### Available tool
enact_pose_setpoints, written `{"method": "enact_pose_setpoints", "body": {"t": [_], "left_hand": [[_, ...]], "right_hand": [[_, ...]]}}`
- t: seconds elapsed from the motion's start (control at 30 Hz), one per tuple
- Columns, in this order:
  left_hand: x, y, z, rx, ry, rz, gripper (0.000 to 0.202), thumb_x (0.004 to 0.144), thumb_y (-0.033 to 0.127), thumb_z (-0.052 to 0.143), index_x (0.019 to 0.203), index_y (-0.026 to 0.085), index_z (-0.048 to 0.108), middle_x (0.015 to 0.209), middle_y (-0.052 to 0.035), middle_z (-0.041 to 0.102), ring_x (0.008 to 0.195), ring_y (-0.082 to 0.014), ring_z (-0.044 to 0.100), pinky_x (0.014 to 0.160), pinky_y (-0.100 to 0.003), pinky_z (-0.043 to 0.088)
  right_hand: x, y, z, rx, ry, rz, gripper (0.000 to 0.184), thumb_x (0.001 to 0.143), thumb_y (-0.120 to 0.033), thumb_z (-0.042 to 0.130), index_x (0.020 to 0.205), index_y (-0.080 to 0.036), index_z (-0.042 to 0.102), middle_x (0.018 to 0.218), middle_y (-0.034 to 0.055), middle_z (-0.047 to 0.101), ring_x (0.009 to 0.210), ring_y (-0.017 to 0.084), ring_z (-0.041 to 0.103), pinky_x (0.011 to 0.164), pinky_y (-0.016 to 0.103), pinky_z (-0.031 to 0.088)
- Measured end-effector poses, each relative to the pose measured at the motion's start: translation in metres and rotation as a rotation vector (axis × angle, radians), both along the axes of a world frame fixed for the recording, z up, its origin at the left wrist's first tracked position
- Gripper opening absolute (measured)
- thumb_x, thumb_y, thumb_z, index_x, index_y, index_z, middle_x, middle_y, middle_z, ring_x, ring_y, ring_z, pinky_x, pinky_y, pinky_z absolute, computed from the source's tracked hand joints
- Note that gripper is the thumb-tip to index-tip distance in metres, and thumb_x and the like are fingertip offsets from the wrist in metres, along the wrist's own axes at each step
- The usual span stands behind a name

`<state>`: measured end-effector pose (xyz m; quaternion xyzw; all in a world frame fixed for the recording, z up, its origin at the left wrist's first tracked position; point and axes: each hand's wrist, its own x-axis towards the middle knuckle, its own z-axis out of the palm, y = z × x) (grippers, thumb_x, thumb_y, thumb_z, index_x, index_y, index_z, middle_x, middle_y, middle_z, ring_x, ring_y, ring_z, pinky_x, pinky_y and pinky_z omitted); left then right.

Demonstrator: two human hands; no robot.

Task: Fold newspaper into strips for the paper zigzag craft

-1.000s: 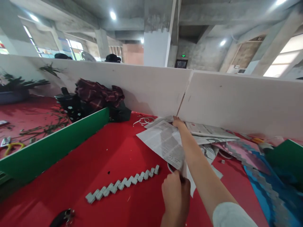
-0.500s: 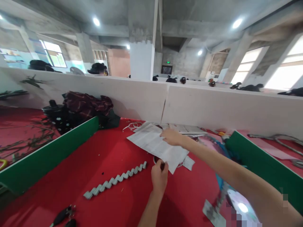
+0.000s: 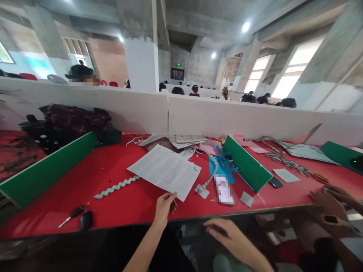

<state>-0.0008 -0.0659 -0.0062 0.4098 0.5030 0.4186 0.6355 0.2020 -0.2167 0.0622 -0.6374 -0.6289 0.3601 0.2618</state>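
Note:
My left hand (image 3: 163,205) pinches the near corner of a printed paper sheet (image 3: 166,171) that lies flat on the red table (image 3: 121,192). My right hand (image 3: 225,236) is below the table's front edge, fingers spread, holding nothing. A folded grey paper chain (image 3: 116,186) lies left of the sheet. More papers (image 3: 181,141) are piled behind it by the white partition.
Green divider boards (image 3: 48,166) (image 3: 246,166) stand on either side. A black tool and key fob (image 3: 79,217) lie near the front edge. Dark bags (image 3: 70,122) sit at the back left. Another person's hands (image 3: 330,198) rest on the table at the right.
My right hand has let go of the sheet and dropped below the table edge. The sheet has slid nearer, held by my left hand. The view has pulled back and turned right.

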Motion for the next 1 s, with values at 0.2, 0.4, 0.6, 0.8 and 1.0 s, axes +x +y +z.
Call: {"method": "enact_pose_setpoints", "body": {"t": [0.2,0.4,0.6,0.8,1.0], "left_hand": [[-0.016,-0.033,-0.006,0.002,0.08,-0.119,0.036,0.061,0.048,0.065,0.061,0.017,0.047,0.045,0.0007,0.058,0.035,-0.0101,0.05,0.03,-0.017,0.03],[-0.061,-0.045,-0.009,-0.078,0.269,-0.306,0.037,0.063,0.047,0.057,0.083,0.015,0.054,0.045,0.0026,0.057,0.037,-0.0132,0.053,0.033,-0.02,0.035],[-0.134,-0.045,0.014,-0.12,0.446,-0.449,0.046,0.066,0.044,0.053,0.102,0.015,0.053,0.046,0.0053,0.054,0.041,-0.0125,0.051,0.038,-0.02,0.035],[-0.175,-0.041,0.015,-0.161,0.577,-0.456,0.034,0.066,0.047,0.051,0.083,0.018,0.052,0.048,0.0044,0.053,0.039,-0.0127,0.047,0.037,-0.022,0.031],[-0.172,-0.014,0.011,0.118,0.959,-0.171,0.021,0.074,0.038,0.045,0.071,0.019,0.053,0.067,-0.0025,0.064,0.064,-0.0185,0.061,0.055,-0.024,0.04]], "right_hand": [[-0.043,-0.023,-0.072,-0.027,0.417,-0.104,0.046,0.082,-0.057,0.046,0.099,-0.02,0.067,0.09,0.0068,0.069,0.086,0.022,0.062,0.08,0.032,0.047],[-0.064,0.004,-0.114,-0.205,0.784,-0.317,0.073,0.065,-0.075,0.051,0.098,-0.012,0.067,0.082,0.0118,0.069,0.072,0.021,0.065,0.066,0.031,0.049],[-0.059,0.036,-0.122,-0.34,1.002,-0.561,0.073,0.056,-0.075,0.059,0.089,-0.009,0.067,0.078,0.0125,0.07,0.061,0.016,0.065,0.056,0.025,0.049],[-0.063,0.05,-0.119,-0.305,0.953,-0.587,0.055,0.044,-0.063,0.075,0.065,-0.013,0.061,0.061,0.0056,0.066,0.057,0.018,0.065,0.052,0.025,0.049],[-0.077,0.048,-0.12,-0.333,0.9,-0.465,0.055,0.046,-0.058,0.077,0.07,-0.01,0.067,0.068,0.0096,0.069,0.06,0.017,0.065,0.054,0.024,0.049]]}}
